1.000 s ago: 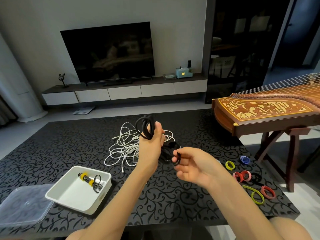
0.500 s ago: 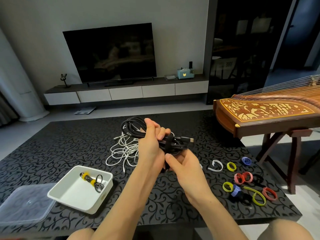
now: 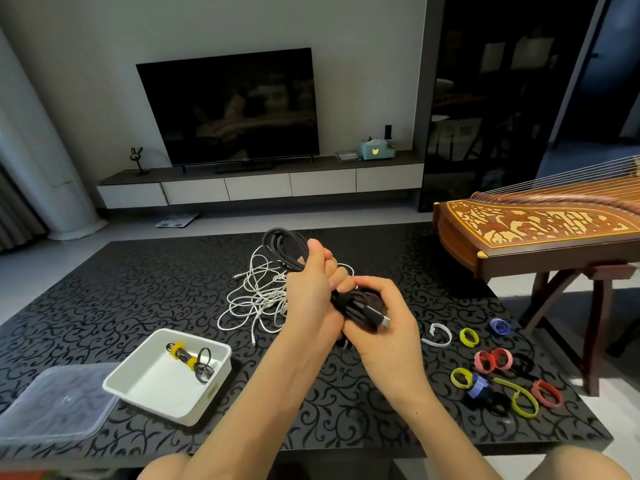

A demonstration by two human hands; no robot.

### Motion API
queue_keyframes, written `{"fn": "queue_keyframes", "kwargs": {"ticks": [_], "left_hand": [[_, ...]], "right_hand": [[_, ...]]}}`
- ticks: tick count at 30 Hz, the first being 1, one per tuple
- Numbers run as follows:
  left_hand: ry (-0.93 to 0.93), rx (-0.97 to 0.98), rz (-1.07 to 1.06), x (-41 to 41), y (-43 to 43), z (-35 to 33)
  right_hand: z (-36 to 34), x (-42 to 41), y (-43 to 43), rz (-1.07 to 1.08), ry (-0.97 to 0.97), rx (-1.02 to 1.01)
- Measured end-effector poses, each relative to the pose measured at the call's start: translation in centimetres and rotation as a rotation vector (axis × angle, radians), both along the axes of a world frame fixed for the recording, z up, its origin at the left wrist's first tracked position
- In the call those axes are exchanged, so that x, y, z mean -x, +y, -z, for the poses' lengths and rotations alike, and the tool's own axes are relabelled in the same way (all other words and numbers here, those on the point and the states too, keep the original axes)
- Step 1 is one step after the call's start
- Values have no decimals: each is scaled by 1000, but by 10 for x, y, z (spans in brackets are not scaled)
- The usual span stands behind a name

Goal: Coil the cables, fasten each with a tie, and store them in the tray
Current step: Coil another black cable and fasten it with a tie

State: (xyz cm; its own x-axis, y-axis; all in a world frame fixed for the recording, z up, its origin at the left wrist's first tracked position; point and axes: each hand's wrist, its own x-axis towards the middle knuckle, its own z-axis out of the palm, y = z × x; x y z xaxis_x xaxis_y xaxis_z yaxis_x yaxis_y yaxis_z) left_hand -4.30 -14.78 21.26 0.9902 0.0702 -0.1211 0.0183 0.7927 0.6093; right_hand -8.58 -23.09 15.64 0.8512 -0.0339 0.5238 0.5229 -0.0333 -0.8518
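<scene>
A coiled black cable is held above the table by both hands. My left hand grips the coil at its middle, its loops sticking out up and to the left. My right hand wraps round the coil's lower right end, where a USB plug pokes out. A black tie band circles the bundle between the hands. A loose white cable lies tangled on the table behind. The white tray at the left holds one small cable bound with yellow ties.
Several coloured ties and a white one lie on the table's right side. A clear plastic lid sits left of the tray. A wooden zither on a stand borders the table's right. A TV stands beyond.
The black coil has tilted and dropped toward the right. My right hand has moved from beneath the bundle to close round its lower end, and the plug now points down and right.
</scene>
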Motion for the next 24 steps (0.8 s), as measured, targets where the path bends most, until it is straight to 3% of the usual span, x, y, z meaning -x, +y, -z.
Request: {"fn": "queue_keyframes", "kwargs": {"ticks": [7,10,12,15,20,22,24], "left_hand": [[150,-32,144,1,4,-12],[186,-52,334,5,17,-14],[193,-77,416,9,26,-14],[164,-130,411,12,29,-14],[99,-40,427,15,22,-15],[55,-21,421,15,20,-15],[22,-19,400,16,19,-14]], "right_hand": [[2,-8,-21,152,-409,448],[3,-21,-44,328,-443,597],[1,-28,-61,336,-416,651],[-9,-28,-68,150,-207,638],[-25,-9,-49,-304,541,33],[-28,4,-45,-431,667,-21],[-28,15,-40,-455,638,-21]]}}
